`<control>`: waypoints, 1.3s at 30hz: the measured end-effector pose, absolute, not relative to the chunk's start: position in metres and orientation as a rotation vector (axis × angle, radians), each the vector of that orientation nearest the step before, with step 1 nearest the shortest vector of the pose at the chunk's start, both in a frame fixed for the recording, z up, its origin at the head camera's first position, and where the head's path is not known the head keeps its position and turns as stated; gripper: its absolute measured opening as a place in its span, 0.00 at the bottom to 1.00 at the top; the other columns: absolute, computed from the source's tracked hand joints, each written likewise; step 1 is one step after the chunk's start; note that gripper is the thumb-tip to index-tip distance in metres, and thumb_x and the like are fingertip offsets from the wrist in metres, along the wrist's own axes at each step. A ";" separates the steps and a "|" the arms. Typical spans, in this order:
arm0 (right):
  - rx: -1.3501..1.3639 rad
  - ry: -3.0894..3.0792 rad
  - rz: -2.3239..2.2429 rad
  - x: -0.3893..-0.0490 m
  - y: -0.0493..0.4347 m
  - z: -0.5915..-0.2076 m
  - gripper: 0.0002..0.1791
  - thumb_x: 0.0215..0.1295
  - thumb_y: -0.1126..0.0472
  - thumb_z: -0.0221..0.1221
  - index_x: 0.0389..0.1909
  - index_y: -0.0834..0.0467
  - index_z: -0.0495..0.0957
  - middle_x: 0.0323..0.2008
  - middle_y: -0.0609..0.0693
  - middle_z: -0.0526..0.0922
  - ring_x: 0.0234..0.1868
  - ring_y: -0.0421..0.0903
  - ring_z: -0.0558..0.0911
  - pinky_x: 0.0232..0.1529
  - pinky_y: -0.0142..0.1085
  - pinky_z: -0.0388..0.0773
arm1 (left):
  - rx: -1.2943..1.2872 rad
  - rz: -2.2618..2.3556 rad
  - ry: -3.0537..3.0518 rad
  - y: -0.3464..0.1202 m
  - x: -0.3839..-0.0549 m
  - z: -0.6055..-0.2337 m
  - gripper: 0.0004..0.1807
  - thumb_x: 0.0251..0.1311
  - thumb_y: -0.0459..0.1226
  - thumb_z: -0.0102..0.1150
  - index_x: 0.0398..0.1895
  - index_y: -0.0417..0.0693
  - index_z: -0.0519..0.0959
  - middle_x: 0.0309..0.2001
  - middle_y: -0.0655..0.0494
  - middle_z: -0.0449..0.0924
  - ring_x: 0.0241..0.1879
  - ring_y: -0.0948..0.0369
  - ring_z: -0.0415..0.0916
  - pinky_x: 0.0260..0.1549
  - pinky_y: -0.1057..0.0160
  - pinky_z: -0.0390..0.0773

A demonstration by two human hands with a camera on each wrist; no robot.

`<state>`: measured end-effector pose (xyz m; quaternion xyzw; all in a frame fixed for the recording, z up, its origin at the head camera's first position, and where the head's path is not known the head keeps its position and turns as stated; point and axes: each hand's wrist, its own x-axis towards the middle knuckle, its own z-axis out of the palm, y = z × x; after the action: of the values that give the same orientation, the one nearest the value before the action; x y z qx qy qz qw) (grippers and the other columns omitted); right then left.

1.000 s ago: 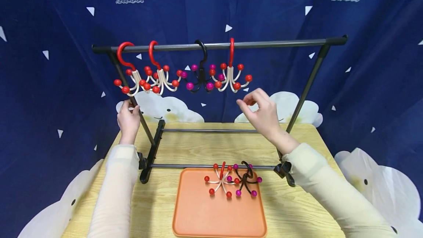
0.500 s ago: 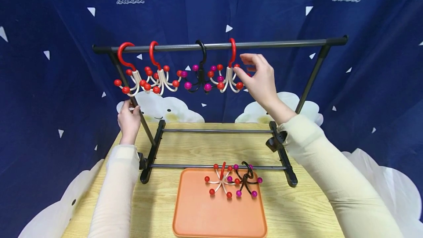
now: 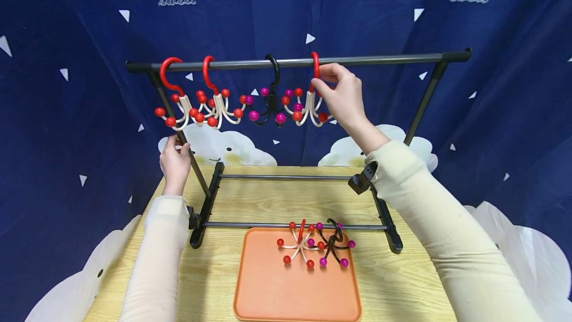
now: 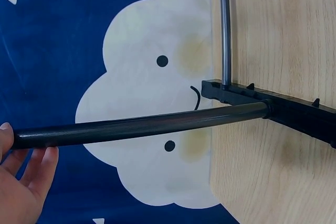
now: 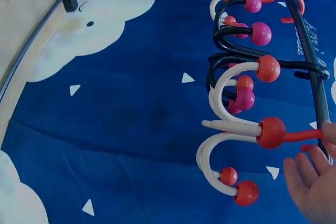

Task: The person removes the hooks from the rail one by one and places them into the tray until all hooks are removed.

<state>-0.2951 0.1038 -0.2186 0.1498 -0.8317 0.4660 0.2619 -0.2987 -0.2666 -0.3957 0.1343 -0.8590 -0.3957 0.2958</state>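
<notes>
My left hand (image 3: 175,165) grips the left post (image 4: 131,128) of a dark metal rack, fingers on one side and thumb on the other in the left wrist view. Up at the top rail (image 3: 380,59), my right hand (image 3: 343,94) pinches the red hook of a red-and-white octopus-shaped hanger (image 5: 231,127) between thumb and fingers. That hook sits over the rail. Left of it hang a black hanger with magenta balls (image 3: 271,101) and two more red-and-white hangers, one nearer the middle (image 3: 219,106) and one at the far left (image 3: 182,106).
An orange tray (image 3: 295,292) lies on the wooden table (image 3: 402,282) by the rack's front bar. On it rest a red-and-white hanger (image 3: 300,246) and a black-and-magenta hanger (image 3: 331,245), their arms overlapping. A dark blue curtain (image 3: 286,19) hangs behind.
My right hand has risen from below the rail and moved left to the hook of the rightmost hung hanger. That hanger has turned a little. The left hand stays on the post.
</notes>
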 end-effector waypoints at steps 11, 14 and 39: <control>0.402 -2.210 1.281 -0.290 0.101 -0.214 0.13 0.57 0.60 0.61 0.43 0.59 0.77 0.40 0.52 0.83 0.40 0.41 0.82 0.47 0.30 0.74 | 0.366 -1.049 -2.274 -0.267 -0.298 -0.397 0.12 0.62 0.38 0.51 0.47 0.44 0.71 0.46 0.46 0.78 0.43 0.49 0.78 0.45 0.49 0.70; 0.403 -2.182 1.310 -0.288 0.101 -0.212 0.13 0.57 0.60 0.60 0.43 0.59 0.77 0.40 0.52 0.83 0.39 0.41 0.81 0.46 0.28 0.74 | 0.369 -1.052 -2.273 -0.268 -0.298 -0.397 0.12 0.62 0.38 0.50 0.47 0.44 0.71 0.45 0.46 0.78 0.43 0.49 0.78 0.45 0.49 0.70; 0.499 -1.994 1.474 -0.246 0.114 -0.223 0.14 0.56 0.64 0.61 0.44 0.64 0.76 0.40 0.55 0.82 0.39 0.36 0.80 0.41 0.25 0.75 | 0.345 -1.038 -2.255 -0.266 -0.299 -0.395 0.12 0.61 0.36 0.52 0.47 0.43 0.72 0.44 0.45 0.78 0.42 0.48 0.78 0.44 0.50 0.71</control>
<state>-0.2460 0.1140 -0.2231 0.1880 -0.7517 0.5558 0.3013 -0.2988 -0.2661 -0.3951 0.1308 -0.8547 -0.3934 0.3126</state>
